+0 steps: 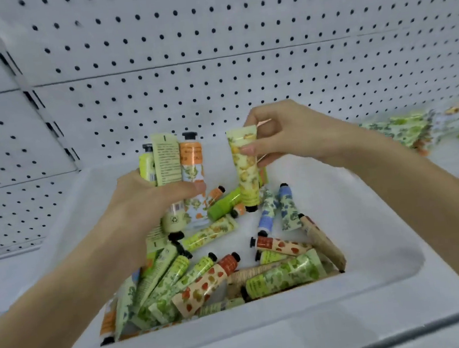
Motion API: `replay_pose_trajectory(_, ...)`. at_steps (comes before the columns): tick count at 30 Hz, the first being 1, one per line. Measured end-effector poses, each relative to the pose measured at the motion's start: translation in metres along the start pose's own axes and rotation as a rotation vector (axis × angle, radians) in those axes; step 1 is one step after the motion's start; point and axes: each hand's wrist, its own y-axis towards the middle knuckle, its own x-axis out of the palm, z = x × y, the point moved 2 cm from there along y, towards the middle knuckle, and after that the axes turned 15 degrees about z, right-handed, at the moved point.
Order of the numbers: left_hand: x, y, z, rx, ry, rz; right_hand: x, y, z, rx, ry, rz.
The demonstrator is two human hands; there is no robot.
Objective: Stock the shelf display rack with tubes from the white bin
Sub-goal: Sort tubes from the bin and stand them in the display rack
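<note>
Hands worked above the white bin [380, 279] of tubes: left hand [151, 209] clutched a bundle [176, 165], right hand [281, 135] pinched a yellow tube [247, 171] (cap down). Gathering step; next, probably adding it to the bundle.

1. loose tubes [206, 278] crowd the near half of the white bin [379, 276]; its far right side lies bare.
2. left hand [146, 210], gripping a bundle of tubes [175, 163], and right hand [284, 135], pinching a yellow tube [245, 172], hang over the bin's far end.
3. pegboard wall [208, 60] closes the back.
</note>
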Motion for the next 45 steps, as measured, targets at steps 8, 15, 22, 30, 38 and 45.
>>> replay_pose_trajectory(8, 0.090, -0.072, 0.104, 0.096, -0.164, -0.212, -0.129, -0.045, -0.005, -0.039, 0.106, 0.293)
replay_pose_trajectory(15, 0.178, -0.096, 0.140, 0.017, -0.216, -0.112, -0.225, -0.045, 0.049, -0.089, -0.179, 0.293)
replay_pose_trajectory(22, 0.250, -0.124, 0.142, -0.008, -0.226, 0.121, -0.267, -0.008, 0.084, -0.237, -0.510, 0.001)
replay_pose_trajectory(30, 0.290, -0.151, 0.098, -0.094, -0.310, 0.421, -0.256, 0.029, 0.094, -0.294, -0.524, -0.140)
replay_pose_trajectory(38, 0.329, -0.121, 0.054, -0.119, -0.305, 0.465, -0.238, 0.059, 0.115, -0.183, -0.550, -0.089)
replay_pose_trajectory(45, 0.328, -0.083, 0.036, -0.190, -0.415, 0.487, -0.226, 0.068, 0.134, -0.156, -0.657, -0.046)
